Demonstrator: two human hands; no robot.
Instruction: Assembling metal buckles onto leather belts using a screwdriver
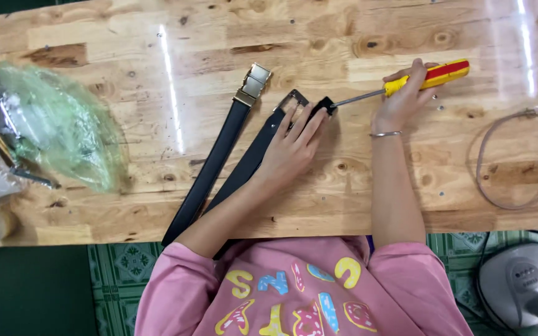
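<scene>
On the pale knotty wooden table (126,37), the person's left hand (291,149) lies with fingers stretched flat, pressing down the end of a black leather belt (244,171) beside its silver rectangular frame buckle (292,99). The right hand (403,96) is clenched around the yellow-and-red handle of a screwdriver (428,76), whose steel tip meets the belt end just beyond the left fingertips. A second black belt with a gold clamp buckle (253,83) lies just to the left, a crumpled green plastic bag (57,127) farther left, and a looped thin brown cord (512,155) well to the right.
</scene>
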